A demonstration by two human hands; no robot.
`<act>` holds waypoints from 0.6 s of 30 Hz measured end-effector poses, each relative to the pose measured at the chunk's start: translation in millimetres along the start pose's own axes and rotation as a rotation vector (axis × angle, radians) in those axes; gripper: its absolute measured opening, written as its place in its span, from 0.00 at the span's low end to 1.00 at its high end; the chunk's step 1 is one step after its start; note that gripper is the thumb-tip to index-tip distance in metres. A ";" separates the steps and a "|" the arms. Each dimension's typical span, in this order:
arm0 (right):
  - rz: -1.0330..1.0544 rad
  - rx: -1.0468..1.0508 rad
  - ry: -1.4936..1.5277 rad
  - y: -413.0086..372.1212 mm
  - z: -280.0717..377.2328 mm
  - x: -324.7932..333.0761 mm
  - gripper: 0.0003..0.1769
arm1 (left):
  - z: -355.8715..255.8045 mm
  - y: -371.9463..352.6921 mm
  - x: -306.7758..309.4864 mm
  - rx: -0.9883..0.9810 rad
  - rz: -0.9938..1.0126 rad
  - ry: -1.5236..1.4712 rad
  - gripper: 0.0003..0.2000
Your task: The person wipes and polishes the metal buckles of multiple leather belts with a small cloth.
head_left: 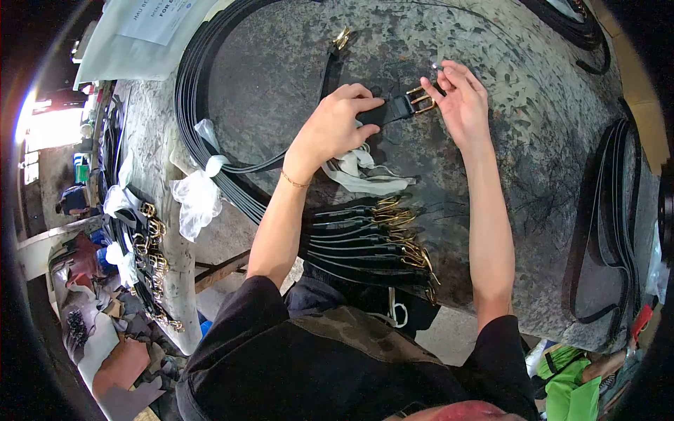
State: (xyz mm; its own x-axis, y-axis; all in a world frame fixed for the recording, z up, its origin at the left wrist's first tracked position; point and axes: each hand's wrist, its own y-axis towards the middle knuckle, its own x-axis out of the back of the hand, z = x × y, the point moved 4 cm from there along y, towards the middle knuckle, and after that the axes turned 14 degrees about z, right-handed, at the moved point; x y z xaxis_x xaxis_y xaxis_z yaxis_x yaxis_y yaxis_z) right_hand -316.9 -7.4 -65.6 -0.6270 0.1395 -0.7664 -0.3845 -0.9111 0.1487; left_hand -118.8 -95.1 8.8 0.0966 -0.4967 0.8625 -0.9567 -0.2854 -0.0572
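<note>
Near the top middle of the table, my left hand (338, 119) holds a black belt end (372, 116) between thumb and fingers. A gold buckle (421, 100) sticks out to the right from that belt end. My right hand (463, 98) is beside the buckle, its thumb at the frame and its fingers pinched on a small shiny metal piece (437, 66), too small to make out. A white cloth (365, 172) lies just below my left hand. Above it, another belt end with a gold buckle (341, 38) lies on the table.
Several black belts with gold buckles (393, 238) are stacked at the table's front edge. Coiled black straps (186, 91) curve along the left; more straps (604, 217) lie at the right. A plastic bag (196, 203) hangs at the left edge. Buckled belts (151, 259) lie farther left.
</note>
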 end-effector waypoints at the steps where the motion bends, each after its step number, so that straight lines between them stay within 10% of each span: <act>1: -0.002 0.000 0.001 0.0 0.0 -0.3 0.08 | -2.9 -0.5 0.7 -0.011 -0.018 0.006 0.21; 18: 0.013 0.002 0.102 0.9 0.6 3.4 0.08 | -10.1 -0.5 -0.8 -0.008 -0.050 0.084 0.17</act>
State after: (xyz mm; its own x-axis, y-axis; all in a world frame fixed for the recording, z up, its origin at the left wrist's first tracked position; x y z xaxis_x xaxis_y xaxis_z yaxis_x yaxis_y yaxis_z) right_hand -319.8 -7.6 -67.8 -0.5597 0.0878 -0.8240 -0.3783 -0.9118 0.1598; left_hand -121.2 -86.3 13.2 0.1214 -0.4114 0.9034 -0.9534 -0.3014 -0.0092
